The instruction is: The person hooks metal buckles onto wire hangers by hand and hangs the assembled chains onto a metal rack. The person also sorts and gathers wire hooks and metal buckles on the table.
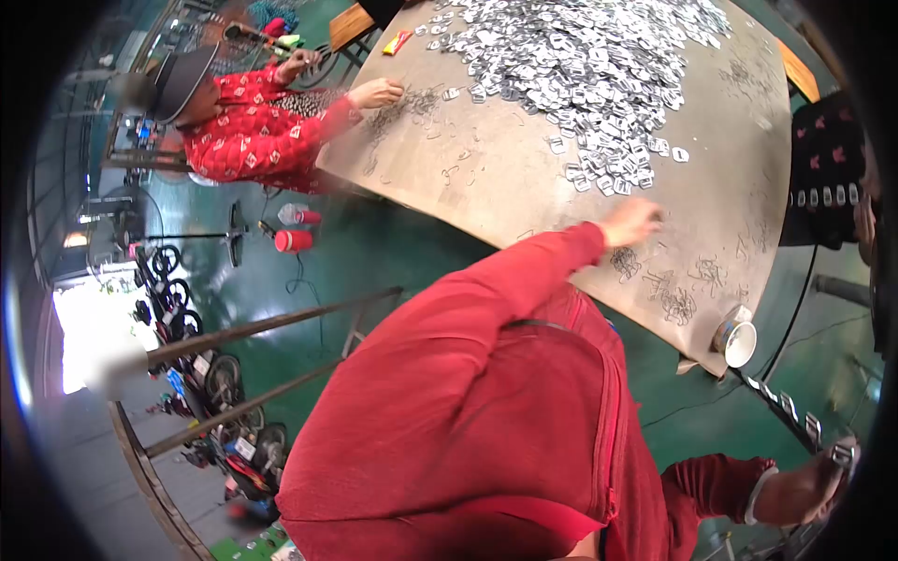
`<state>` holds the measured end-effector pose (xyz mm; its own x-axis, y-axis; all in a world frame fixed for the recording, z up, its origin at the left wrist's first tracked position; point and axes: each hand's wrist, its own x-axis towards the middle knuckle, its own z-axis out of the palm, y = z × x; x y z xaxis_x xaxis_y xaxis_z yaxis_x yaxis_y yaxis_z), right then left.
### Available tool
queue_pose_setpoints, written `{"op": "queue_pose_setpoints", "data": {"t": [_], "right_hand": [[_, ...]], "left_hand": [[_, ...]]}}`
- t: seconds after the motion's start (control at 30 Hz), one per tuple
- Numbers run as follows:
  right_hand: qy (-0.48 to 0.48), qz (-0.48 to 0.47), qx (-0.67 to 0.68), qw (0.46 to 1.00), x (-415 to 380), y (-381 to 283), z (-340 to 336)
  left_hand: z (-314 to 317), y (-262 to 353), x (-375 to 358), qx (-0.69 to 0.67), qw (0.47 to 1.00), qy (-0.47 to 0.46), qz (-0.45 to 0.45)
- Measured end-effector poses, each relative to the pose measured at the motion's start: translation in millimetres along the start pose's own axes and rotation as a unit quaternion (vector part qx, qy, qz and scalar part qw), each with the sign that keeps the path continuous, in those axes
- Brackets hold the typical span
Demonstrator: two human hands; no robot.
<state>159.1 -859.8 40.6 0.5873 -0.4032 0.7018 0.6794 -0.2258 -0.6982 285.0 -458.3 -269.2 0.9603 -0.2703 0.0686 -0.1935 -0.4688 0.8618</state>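
My left hand (pixel 631 222) is over the near part of the table (pixel 524 201), just below the tip of a large pile of silver metal buckles (pixel 599 93). Its fingers are curled together, and whatever is between them is too small and blurred to tell. Small thin wire pieces (pixel 625 264) lie beside it. At the lower right, away from the table, my right hand (pixel 806 491) has its fingers closed around a metal buckle (pixel 845 454). A strip bearing more buckles (pixel 786 404) runs from the table's corner towards that hand.
A white cup (pixel 740 344) is at the table's near right corner. Across the left edge, a person in patterned red (pixel 257 140) reaches over the table. Another person (pixel 828 159) is at the right edge. Wooden rails (pixel 271 327) and a red container (pixel 294 241) are at left.
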Motion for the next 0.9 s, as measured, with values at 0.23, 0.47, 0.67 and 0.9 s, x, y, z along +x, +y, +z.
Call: {"op": "queue_pose_setpoints", "data": {"t": [0.23,0.47,0.67,0.9], "right_hand": [[0.042,0.126,0.082,0.988,-26.4,-17.4,217.4],[-0.194,0.164,0.174,0.951,-60.3,6.5,291.9],[-0.222,0.168,0.252,0.927,-86.8,-22.4,341.7],[-0.189,0.173,0.253,0.933,-108.7,-41.4,395.0]], "left_hand": [[-169.9,-94.7,-130.1,0.076,0.94,0.251,-0.219],[-256.7,-146.7,-148.4,0.131,0.886,0.325,-0.303],[-269.8,-170.5,-107.9,0.158,0.914,0.189,-0.323],[-245.1,-210.5,-106.3,0.31,0.923,0.184,-0.133]]}}
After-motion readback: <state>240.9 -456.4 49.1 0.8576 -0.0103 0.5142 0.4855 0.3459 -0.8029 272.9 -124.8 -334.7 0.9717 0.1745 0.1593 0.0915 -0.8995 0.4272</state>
